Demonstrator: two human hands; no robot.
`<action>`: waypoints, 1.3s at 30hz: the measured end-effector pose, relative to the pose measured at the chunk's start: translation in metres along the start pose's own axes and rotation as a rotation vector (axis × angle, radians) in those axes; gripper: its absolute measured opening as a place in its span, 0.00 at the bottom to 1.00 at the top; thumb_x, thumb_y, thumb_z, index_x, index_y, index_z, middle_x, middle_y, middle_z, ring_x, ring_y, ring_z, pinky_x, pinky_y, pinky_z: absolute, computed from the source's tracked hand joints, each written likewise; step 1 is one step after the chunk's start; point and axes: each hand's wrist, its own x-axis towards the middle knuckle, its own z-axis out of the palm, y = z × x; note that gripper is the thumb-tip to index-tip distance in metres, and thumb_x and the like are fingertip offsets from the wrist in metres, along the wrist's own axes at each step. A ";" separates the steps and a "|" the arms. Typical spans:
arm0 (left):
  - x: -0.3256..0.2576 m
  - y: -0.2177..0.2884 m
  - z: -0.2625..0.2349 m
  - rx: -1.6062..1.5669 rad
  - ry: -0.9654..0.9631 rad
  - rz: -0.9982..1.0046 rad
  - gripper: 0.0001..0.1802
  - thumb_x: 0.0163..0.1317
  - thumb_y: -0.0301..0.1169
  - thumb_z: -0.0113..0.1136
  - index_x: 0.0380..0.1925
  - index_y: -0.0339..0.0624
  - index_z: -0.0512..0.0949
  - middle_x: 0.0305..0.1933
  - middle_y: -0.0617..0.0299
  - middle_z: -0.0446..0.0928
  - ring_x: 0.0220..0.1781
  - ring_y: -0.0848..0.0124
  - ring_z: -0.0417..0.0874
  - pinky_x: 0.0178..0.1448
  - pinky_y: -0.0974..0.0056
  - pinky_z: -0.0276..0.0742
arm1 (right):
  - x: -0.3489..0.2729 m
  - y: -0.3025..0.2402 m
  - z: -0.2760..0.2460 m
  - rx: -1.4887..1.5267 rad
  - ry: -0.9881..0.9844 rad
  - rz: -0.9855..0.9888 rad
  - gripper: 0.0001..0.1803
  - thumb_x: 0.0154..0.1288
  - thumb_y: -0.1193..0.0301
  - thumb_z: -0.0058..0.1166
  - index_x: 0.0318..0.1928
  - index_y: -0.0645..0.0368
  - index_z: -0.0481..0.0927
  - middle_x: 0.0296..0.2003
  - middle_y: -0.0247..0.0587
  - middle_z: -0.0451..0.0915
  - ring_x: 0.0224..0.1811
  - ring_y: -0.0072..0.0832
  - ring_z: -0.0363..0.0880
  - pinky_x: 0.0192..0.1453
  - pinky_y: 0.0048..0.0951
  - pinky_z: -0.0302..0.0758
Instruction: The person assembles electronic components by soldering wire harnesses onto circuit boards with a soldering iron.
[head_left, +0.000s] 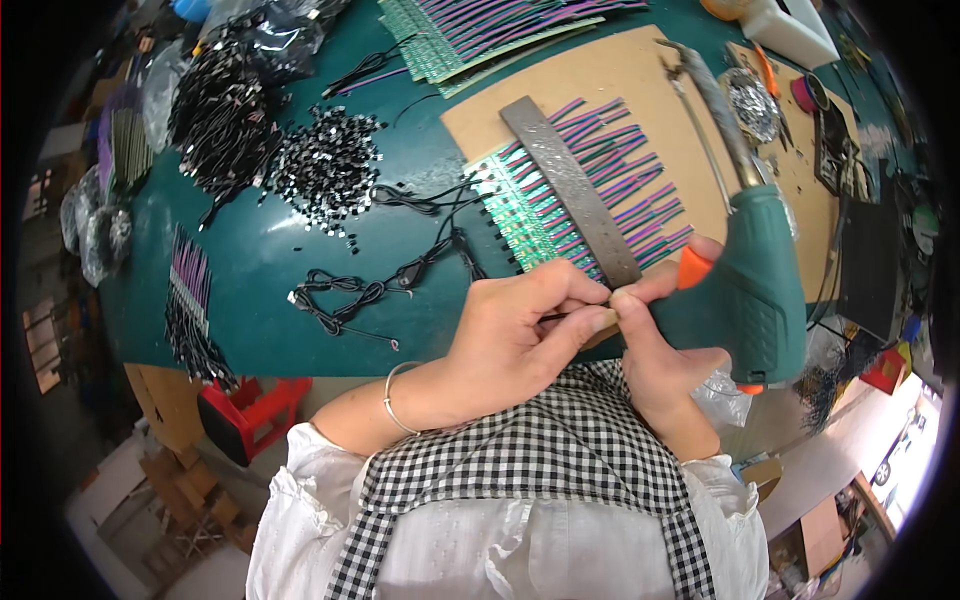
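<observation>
My left hand (535, 325) and my right hand (662, 345) meet at the table's near edge, fingertips pinched together. A thin black cable (553, 317) shows between the fingers of the left hand; what the right fingertips pinch is too small to make out. Just beyond them lies a green circuit board panel (530, 213) with rows of purple, green and black wires (640, 185). A flat metal bar (570, 185) rests across it. Beside my right hand stands a green gun-shaped soldering tool (765, 285) with an orange trigger (693, 268); its metal barrel points away from me.
A brown board (600, 70) lies under the panel. Left are coiled black cables (335, 300), a heap of small black connectors (325, 165) and a wire bundle (190, 290). More wired panels (430, 45) lie at the back. Crumpled foil (750, 103) sits right; a red stool (255, 415) stands below.
</observation>
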 end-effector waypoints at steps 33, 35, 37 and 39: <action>0.051 -0.021 -0.066 0.783 0.315 -0.086 0.06 0.46 0.28 0.66 0.19 0.36 0.80 0.16 0.56 0.76 0.16 0.71 0.76 0.24 0.67 0.71 | -0.002 0.001 -0.064 0.048 -0.218 0.198 0.36 0.50 0.74 0.67 0.57 0.74 0.65 0.51 0.58 0.72 0.21 0.26 0.75 0.19 0.21 0.71; 0.050 -0.020 -0.062 0.818 0.339 -0.041 0.06 0.45 0.27 0.66 0.19 0.37 0.79 0.17 0.56 0.76 0.17 0.70 0.76 0.24 0.67 0.72 | -0.001 0.002 -0.065 0.064 -0.282 0.211 0.35 0.50 0.75 0.67 0.57 0.75 0.66 0.51 0.57 0.72 0.22 0.26 0.75 0.21 0.21 0.72; 0.049 -0.021 -0.060 0.853 0.361 0.005 0.06 0.45 0.26 0.66 0.19 0.37 0.79 0.18 0.56 0.77 0.17 0.69 0.77 0.24 0.67 0.72 | -0.001 0.005 -0.065 0.060 -0.287 0.197 0.34 0.50 0.76 0.67 0.57 0.74 0.66 0.51 0.56 0.73 0.22 0.25 0.75 0.21 0.21 0.73; 0.049 -0.024 -0.059 0.887 0.389 0.072 0.05 0.44 0.25 0.66 0.18 0.37 0.78 0.18 0.56 0.76 0.18 0.67 0.77 0.24 0.66 0.72 | -0.001 0.004 -0.064 0.056 -0.293 0.184 0.34 0.50 0.76 0.66 0.57 0.74 0.66 0.51 0.55 0.73 0.22 0.25 0.75 0.21 0.22 0.73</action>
